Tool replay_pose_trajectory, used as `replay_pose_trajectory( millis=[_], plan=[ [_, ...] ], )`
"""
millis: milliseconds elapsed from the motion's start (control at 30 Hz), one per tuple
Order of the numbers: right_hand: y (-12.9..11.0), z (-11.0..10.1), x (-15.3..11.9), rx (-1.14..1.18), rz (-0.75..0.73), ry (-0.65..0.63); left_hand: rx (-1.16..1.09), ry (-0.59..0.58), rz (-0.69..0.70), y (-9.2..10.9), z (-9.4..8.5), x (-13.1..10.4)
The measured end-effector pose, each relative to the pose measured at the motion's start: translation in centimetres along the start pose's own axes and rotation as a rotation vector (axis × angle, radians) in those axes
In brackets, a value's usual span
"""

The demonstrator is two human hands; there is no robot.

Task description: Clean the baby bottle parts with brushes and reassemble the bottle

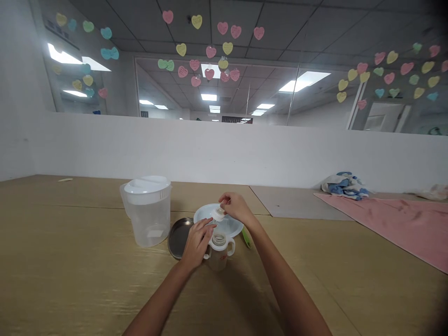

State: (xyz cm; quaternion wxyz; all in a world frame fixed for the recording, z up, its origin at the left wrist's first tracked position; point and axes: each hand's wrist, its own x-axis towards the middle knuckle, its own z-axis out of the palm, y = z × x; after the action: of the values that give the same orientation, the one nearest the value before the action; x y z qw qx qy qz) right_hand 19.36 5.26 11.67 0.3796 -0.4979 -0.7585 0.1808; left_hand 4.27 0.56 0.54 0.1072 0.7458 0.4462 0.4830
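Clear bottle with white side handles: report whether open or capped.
Open: the bottle shows its bare neck; the right hand holds a white round cap apart.

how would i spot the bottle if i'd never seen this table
Find the big lidded pitcher on the table, then go right past the dark round pan. There, just in front of the pale bowl and beside the left hand, stands the small clear bottle. Unlike its neighbours, it has two white side handles and an uncapped mouth.

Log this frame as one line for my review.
left hand: beside handled bottle, contact unclear | right hand: holding white top | handled bottle: upright, uncapped | bowl: behind bottle | pitcher: lidded
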Motion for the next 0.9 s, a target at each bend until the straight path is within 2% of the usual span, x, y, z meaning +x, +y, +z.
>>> replay_pose_trajectory(
  millis=[133, 200, 333, 467, 533, 600, 700, 800, 900],
  plan=[
    [0.6, -0.1, 0.2, 0.155, 0.104, -0.085, -0.074, -0.009, -0.046, -0.3, 0.2, 0.0],
    [1.3, -0.1, 0.4, 0.137, 0.136, -0.085, -0.103, 0.015, -0.062, -0.2, 0.2, -0.1],
    [2.4, -0.4, 0.7, -0.053, 0.127, 0.000, -0.116, 0.033, -0.070, 0.3, 0.1, -0.1],
    [3.0, -1.9, 0.7, -0.137, 0.136, 0.136, -0.121, 0.020, -0.085, 0.6, 0.0, -0.1],
    [3.0, -2.6, 0.7, -0.108, 0.159, 0.156, -0.118, 0.004, -0.097, 0.6, -0.1, -0.1],
    [2.8, -2.8, 0.7, 0.014, 0.170, 0.115, -0.107, -0.017, -0.113, 0.5, 0.0, -0.1],
    [2.1, -1.6, 0.5, 0.155, 0.153, -0.013, -0.086, -0.052, -0.116, 0.2, 0.1, -0.1],
    [1.4, 0.4, 0.2, -0.040, 0.110, -0.115, -0.073, -0.064, -0.100, -0.1, 0.3, -0.1],
    [1.4, 1.8, 0.0, -0.185, 0.097, -0.100, -0.078, -0.040, -0.104, -0.2, 0.4, -0.1]
  ],
)
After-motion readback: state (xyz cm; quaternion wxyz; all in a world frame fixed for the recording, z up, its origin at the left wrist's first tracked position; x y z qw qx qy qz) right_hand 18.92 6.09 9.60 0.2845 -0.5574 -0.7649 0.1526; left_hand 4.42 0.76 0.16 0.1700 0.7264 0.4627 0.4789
